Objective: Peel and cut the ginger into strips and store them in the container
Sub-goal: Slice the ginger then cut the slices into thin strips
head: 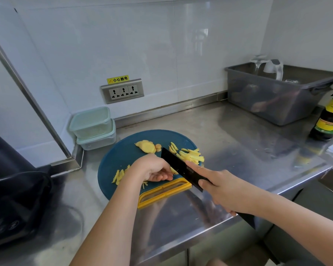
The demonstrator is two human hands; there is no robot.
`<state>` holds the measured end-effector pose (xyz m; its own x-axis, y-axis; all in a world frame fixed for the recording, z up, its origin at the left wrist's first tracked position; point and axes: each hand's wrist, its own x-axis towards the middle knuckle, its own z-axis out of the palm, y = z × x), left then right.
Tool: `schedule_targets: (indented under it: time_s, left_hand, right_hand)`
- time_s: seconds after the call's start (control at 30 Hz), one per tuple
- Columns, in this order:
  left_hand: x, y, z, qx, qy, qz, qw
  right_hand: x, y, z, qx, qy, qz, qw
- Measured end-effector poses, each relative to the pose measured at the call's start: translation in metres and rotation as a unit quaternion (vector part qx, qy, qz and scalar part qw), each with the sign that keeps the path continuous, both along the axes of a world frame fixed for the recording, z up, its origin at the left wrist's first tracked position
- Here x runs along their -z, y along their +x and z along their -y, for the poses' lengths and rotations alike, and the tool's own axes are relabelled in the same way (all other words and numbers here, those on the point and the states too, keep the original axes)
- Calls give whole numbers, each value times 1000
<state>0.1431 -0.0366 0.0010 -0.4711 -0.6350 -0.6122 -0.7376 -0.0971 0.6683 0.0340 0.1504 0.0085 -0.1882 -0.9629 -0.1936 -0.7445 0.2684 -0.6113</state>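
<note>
We're gripping the knife [178, 167] with our right hand [224, 191], pinning a ginger piece [173, 171] with our left hand [152, 167], fingers curled, on the cutting board [119, 152], ginger strips [191, 156] lying beside the blade.

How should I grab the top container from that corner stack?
Probably grip the top container across its side walls under the lid rim, coming from the front-right: the walls close off its back and left, and it sits on a lower container.

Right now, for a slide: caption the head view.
Black cleaver in right hand against yellow ginger pinned by left hand on round blue board.
</note>
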Motion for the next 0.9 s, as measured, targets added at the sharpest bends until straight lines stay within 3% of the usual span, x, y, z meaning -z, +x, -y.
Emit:
schedule_targets:
  time_s: [0.5,0.9]
  left_hand:
    - [1,-1,-1,-9,-3,-11,1000]
    - [0,-4,6,28,18,12,999]
  right_hand:
    - [-2,-1,1,-1,13,36,999]
    - [14,2,11,-30,30,-65,997]
